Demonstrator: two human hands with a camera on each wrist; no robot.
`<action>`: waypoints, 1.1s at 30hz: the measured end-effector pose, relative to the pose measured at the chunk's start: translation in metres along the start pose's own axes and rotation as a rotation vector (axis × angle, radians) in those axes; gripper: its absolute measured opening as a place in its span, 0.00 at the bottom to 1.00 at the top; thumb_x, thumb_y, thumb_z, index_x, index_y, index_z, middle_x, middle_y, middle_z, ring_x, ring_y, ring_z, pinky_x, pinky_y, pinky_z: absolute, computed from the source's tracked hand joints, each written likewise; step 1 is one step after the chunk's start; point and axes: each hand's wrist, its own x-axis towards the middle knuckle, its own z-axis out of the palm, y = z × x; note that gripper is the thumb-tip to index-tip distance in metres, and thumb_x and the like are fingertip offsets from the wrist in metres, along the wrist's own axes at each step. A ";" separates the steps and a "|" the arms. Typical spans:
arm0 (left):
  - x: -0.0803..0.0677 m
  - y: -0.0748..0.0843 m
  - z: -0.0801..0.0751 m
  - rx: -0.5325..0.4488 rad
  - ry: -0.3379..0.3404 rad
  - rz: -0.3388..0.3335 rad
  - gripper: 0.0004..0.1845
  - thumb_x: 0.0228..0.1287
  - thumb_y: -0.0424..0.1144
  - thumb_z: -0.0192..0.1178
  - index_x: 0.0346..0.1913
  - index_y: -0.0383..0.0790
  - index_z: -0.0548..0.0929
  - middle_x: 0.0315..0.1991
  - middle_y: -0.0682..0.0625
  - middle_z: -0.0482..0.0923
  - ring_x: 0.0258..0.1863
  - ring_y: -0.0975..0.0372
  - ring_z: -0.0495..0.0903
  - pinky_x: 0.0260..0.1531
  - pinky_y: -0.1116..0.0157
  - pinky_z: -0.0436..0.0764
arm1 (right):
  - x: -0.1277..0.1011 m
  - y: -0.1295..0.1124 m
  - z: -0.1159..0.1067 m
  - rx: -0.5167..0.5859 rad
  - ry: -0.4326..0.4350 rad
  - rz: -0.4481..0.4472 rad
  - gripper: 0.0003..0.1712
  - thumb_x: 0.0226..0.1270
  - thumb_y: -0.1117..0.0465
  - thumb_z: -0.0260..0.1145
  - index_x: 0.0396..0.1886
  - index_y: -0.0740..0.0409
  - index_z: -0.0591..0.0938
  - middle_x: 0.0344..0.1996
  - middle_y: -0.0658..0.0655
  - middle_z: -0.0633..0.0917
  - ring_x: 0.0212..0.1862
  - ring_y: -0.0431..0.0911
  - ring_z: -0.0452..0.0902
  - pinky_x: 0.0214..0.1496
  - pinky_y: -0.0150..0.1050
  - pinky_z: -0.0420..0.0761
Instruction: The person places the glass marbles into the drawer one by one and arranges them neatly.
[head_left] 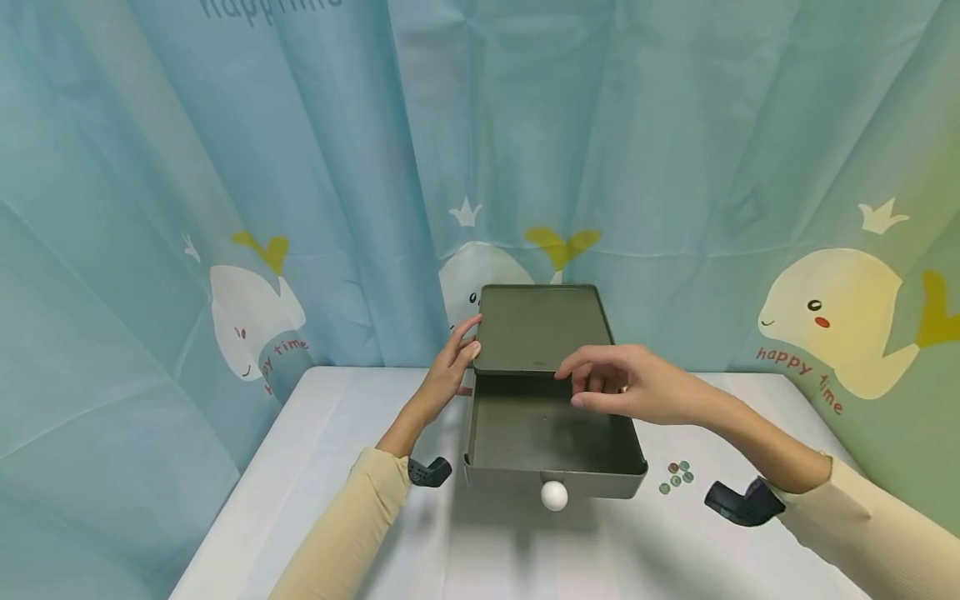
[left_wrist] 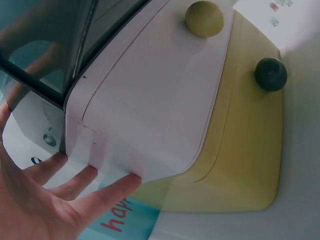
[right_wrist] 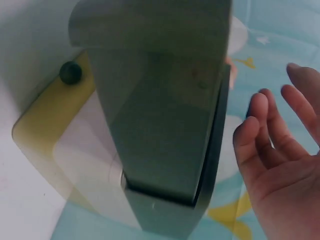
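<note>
A small chest of drawers with a dark green top (head_left: 542, 327) stands near the back of the table. Its green upper drawer (head_left: 502, 480), with a white knob (head_left: 554, 496), is pulled out toward me; I see nothing inside it. My left hand (head_left: 444, 377) rests on the chest's left side, fingers spread in the left wrist view. Over the open drawer's right rear part hovers my right hand (head_left: 648, 387), fingers loosely bent and holding nothing. Below, a white drawer front (left_wrist: 160, 105) and a yellow one (left_wrist: 245, 145) appear in the left wrist view.
Several small round green and reddish pieces (head_left: 677, 478) lie on the white tabletop (head_left: 697, 567), right of the chest. A blue-green curtain (head_left: 360, 167) with whale prints hangs directly behind. Dark straps with devices sit on both wrists.
</note>
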 end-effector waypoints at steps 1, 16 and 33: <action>0.000 0.000 0.000 -0.003 0.000 -0.001 0.31 0.81 0.52 0.46 0.82 0.63 0.55 0.79 0.39 0.54 0.76 0.43 0.60 0.48 0.35 0.81 | -0.004 0.000 -0.002 0.007 0.030 -0.002 0.16 0.71 0.64 0.70 0.56 0.50 0.83 0.37 0.47 0.85 0.29 0.48 0.81 0.32 0.36 0.82; -0.001 0.000 0.000 0.002 -0.001 -0.001 0.31 0.81 0.53 0.45 0.82 0.64 0.55 0.79 0.40 0.54 0.76 0.44 0.59 0.49 0.34 0.80 | -0.074 0.031 -0.014 0.043 0.385 0.072 0.18 0.68 0.75 0.68 0.54 0.57 0.83 0.31 0.55 0.84 0.28 0.45 0.80 0.30 0.37 0.80; -0.001 0.001 0.000 -0.001 -0.004 0.003 0.31 0.80 0.53 0.46 0.82 0.65 0.55 0.80 0.40 0.53 0.76 0.43 0.60 0.49 0.34 0.80 | -0.135 0.103 0.009 -0.111 0.403 0.285 0.16 0.69 0.66 0.71 0.55 0.54 0.84 0.39 0.53 0.87 0.36 0.40 0.85 0.35 0.33 0.81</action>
